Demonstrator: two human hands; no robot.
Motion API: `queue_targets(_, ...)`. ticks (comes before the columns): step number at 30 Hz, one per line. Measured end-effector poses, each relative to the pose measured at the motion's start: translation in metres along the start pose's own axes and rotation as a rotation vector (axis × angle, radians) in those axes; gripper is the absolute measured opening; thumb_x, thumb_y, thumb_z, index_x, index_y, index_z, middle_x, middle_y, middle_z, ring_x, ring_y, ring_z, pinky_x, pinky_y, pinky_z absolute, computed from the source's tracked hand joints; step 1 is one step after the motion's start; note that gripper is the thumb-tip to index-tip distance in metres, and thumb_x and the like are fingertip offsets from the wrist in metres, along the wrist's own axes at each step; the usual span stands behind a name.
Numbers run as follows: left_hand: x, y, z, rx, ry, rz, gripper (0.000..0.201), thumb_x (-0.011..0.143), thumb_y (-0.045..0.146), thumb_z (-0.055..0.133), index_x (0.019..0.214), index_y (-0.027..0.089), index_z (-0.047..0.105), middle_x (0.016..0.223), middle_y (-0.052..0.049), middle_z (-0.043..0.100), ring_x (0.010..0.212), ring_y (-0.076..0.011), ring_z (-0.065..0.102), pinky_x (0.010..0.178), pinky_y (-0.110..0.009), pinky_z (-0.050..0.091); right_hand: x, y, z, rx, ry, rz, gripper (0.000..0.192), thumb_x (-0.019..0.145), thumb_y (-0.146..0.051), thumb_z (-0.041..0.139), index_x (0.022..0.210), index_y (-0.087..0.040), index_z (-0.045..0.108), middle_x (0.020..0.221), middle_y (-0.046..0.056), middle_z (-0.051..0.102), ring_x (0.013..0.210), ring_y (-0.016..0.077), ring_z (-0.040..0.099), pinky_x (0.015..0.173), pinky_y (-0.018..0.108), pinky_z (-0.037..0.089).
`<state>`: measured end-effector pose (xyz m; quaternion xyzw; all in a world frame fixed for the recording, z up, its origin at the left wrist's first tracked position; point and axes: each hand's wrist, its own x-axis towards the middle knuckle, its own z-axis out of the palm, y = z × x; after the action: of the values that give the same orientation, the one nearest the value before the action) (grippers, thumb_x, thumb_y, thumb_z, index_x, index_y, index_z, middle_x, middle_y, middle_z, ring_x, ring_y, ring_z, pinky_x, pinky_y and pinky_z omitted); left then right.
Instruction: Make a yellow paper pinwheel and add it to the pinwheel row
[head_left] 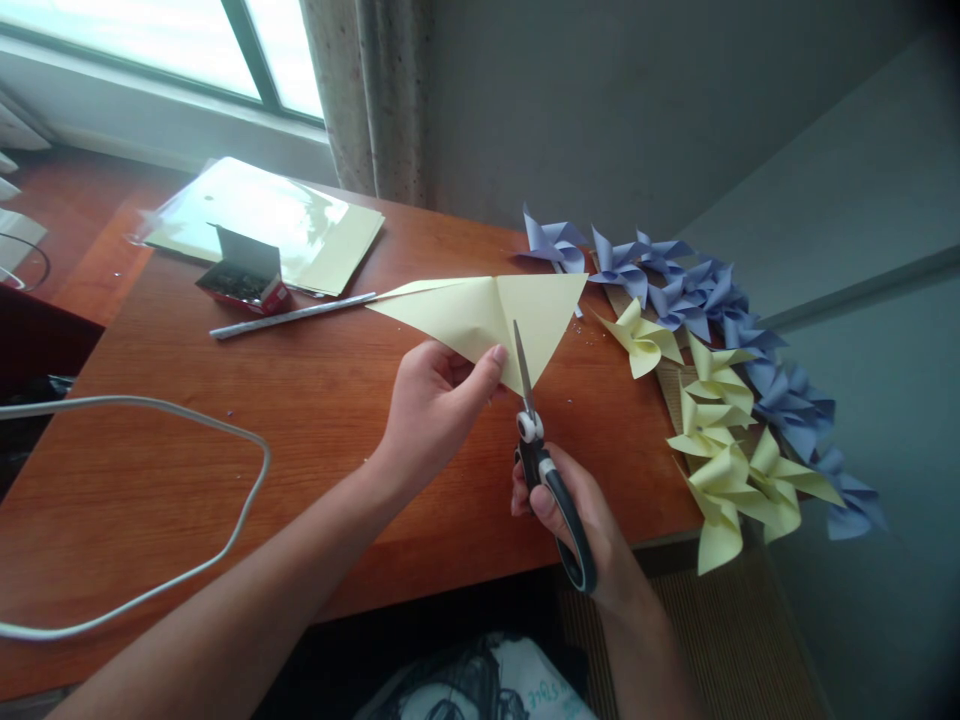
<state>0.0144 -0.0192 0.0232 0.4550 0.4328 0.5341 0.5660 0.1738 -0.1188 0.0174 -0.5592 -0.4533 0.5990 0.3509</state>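
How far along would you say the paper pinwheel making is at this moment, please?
Done: several blue pinwheels and yellow pinwheels lie along the desk's right edge. In hand: the left hand holds a folded yellow sheet while the right hand cuts into it with scissors. Left: folding this piece, and seemingly more paper in the pack.

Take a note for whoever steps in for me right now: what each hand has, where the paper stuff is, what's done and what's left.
Left hand: pinches the folded yellow paper triangle above the desk.
Right hand: holds the scissors, blades at the triangle's lower point along the centre fold.
Done: yellow pinwheels and blue pinwheels piled at the desk's right edge.
Left: the cut has barely begun.
Also on the desk: paper pack, small red box, thin stick, white cable.
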Motion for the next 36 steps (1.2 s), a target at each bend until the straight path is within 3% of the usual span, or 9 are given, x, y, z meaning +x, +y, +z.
queue_targets(36, -0.0007, 0.0025, 0.0005, 0.015, -0.007, 0.011, 0.022, 0.085, 0.032, 0.073, 0.071, 0.014, 0.071, 0.063, -0.004, 0.072, 0.056, -0.0147, 0.067, 0.052, -0.021, 0.051, -0.0007, -0.0017, 0.0027, 0.018, 0.04, 0.018, 0.044, 0.083, -0.062, 0.067, 0.09, -0.02, 0.055, 0.083, 0.003, 0.054, 0.076, 0.0176, 0.053, 0.066, 0.028, 0.044)
